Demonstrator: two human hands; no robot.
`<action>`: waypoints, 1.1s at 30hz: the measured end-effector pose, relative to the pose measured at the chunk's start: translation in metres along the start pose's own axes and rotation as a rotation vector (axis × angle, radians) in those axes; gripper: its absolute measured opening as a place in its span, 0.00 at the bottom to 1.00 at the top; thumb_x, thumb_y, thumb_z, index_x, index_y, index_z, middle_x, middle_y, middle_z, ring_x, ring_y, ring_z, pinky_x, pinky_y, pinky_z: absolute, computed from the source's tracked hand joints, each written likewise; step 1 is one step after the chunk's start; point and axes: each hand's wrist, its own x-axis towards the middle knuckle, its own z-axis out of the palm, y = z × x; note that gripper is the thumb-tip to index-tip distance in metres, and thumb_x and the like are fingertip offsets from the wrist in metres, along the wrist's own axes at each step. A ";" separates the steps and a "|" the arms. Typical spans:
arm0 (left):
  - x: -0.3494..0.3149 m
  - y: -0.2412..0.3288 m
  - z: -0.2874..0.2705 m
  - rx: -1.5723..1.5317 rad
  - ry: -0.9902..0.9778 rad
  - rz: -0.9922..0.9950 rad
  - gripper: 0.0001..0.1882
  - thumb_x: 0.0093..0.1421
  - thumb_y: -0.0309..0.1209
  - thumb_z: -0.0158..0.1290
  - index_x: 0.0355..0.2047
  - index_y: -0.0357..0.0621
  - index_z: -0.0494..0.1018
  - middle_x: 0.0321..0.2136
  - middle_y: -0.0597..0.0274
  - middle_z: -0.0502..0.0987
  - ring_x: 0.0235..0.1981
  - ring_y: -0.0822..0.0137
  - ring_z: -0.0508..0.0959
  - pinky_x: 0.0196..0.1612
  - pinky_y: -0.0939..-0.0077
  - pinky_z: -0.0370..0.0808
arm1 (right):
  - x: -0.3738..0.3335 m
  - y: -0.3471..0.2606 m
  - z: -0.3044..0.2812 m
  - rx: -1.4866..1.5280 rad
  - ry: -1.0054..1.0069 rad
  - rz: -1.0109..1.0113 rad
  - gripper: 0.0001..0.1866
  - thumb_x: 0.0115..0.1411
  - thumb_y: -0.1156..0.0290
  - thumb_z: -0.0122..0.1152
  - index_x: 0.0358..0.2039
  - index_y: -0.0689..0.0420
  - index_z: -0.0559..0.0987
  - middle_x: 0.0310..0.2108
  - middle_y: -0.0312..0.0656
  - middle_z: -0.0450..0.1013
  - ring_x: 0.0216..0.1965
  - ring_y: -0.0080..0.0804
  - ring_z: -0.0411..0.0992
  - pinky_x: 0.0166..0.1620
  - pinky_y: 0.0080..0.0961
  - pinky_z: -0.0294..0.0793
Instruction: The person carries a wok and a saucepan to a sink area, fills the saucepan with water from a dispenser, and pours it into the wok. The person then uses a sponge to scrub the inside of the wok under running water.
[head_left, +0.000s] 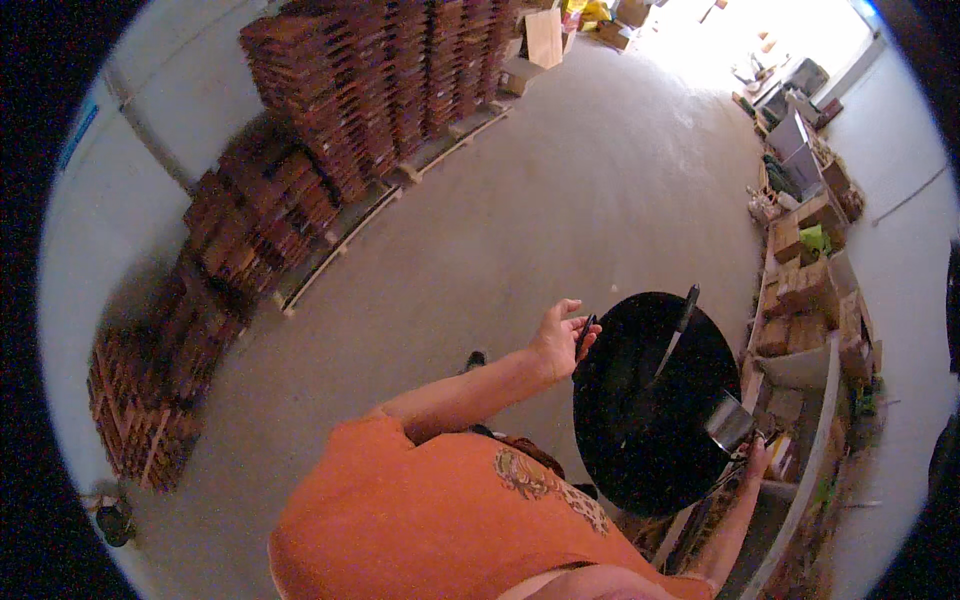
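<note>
Black wok (pixel 640 430) over the floor (pixel 480 230), in front of the orange shirt (pixel 430 510).
The left hand (pixel 560 341) curls around its loop handle (pixel 586 338), seemingly to bear weight; the right hand (pixel 757 460) is at the opposite edge beside a metal pot (pixel 730 423), its grip unclear. A knife (pixel 680 331) slopes inside, probably propped by the rim.

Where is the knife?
In the head view, the knife is right of centre, at the upper right of the round black surface, right of the left hand and above the metal cup in the picture.
</note>
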 end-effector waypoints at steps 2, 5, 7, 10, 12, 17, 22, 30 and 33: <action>0.053 0.035 0.023 0.029 -0.066 0.066 0.24 0.50 0.52 0.49 0.33 0.42 0.68 0.26 0.63 0.73 0.22 0.72 0.70 0.26 0.82 0.66 | 0.066 -0.013 0.035 0.128 -0.017 -0.018 0.16 0.59 0.53 0.53 0.34 0.54 0.74 0.25 0.31 0.70 0.24 0.22 0.65 0.25 0.23 0.63; 0.148 0.078 0.057 0.071 -0.036 0.060 0.24 0.50 0.50 0.50 0.35 0.42 0.69 0.27 0.61 0.74 0.25 0.69 0.71 0.31 0.78 0.68 | 0.176 -0.025 0.058 -0.031 0.029 0.011 0.21 0.58 0.53 0.53 0.42 0.58 0.71 0.35 0.37 0.69 0.32 0.28 0.67 0.32 0.29 0.66; 0.216 0.103 0.091 0.138 -0.152 0.070 0.25 0.50 0.51 0.50 0.36 0.42 0.68 0.28 0.61 0.74 0.27 0.67 0.72 0.34 0.77 0.69 | 0.247 -0.038 0.062 -0.094 0.064 0.073 0.25 0.58 0.53 0.53 0.47 0.61 0.69 0.41 0.41 0.68 0.37 0.32 0.68 0.36 0.33 0.68; 0.307 0.143 0.146 0.148 -0.039 0.043 0.24 0.50 0.51 0.50 0.35 0.41 0.68 0.27 0.60 0.74 0.27 0.67 0.72 0.34 0.77 0.69 | 0.319 -0.054 0.077 -0.097 0.045 0.046 0.32 0.60 0.56 0.52 0.60 0.58 0.59 0.59 0.42 0.59 0.50 0.34 0.64 0.41 0.36 0.70; 0.359 0.158 0.177 0.167 -0.009 -0.051 0.25 0.50 0.50 0.51 0.35 0.39 0.68 0.28 0.59 0.74 0.27 0.67 0.72 0.34 0.76 0.70 | 0.342 -0.059 0.084 0.029 0.124 -0.074 0.18 0.57 0.57 0.51 0.36 0.60 0.74 0.32 0.41 0.71 0.31 0.32 0.70 0.33 0.32 0.69; 0.511 0.137 0.245 0.086 -0.110 -0.264 0.27 0.50 0.49 0.51 0.37 0.36 0.66 0.30 0.55 0.74 0.27 0.65 0.73 0.33 0.72 0.73 | 0.449 -0.086 0.071 -0.071 0.359 0.028 0.16 0.57 0.58 0.50 0.28 0.59 0.72 0.26 0.39 0.70 0.23 0.29 0.67 0.28 0.30 0.68; 0.663 0.166 0.314 0.018 -0.077 -0.344 0.28 0.50 0.48 0.52 0.38 0.35 0.65 0.31 0.55 0.74 0.28 0.64 0.73 0.33 0.73 0.74 | 0.629 -0.135 0.111 -0.026 0.205 0.178 0.15 0.59 0.60 0.49 0.23 0.58 0.72 0.16 0.36 0.67 0.15 0.25 0.64 0.19 0.24 0.60; 0.829 0.285 0.475 0.038 -0.033 -0.021 0.23 0.51 0.48 0.49 0.38 0.42 0.66 0.31 0.62 0.73 0.27 0.70 0.72 0.32 0.78 0.68 | 0.971 -0.182 0.167 -0.147 0.207 -0.134 0.14 0.56 0.62 0.52 0.26 0.61 0.75 0.22 0.38 0.71 0.21 0.30 0.68 0.25 0.28 0.66; 0.915 0.333 0.498 0.044 -0.055 0.045 0.24 0.51 0.49 0.49 0.39 0.41 0.67 0.31 0.62 0.73 0.27 0.70 0.72 0.32 0.78 0.68 | 1.087 -0.184 0.198 -0.205 0.151 -0.120 0.19 0.55 0.57 0.55 0.35 0.63 0.75 0.28 0.43 0.72 0.25 0.34 0.70 0.27 0.31 0.68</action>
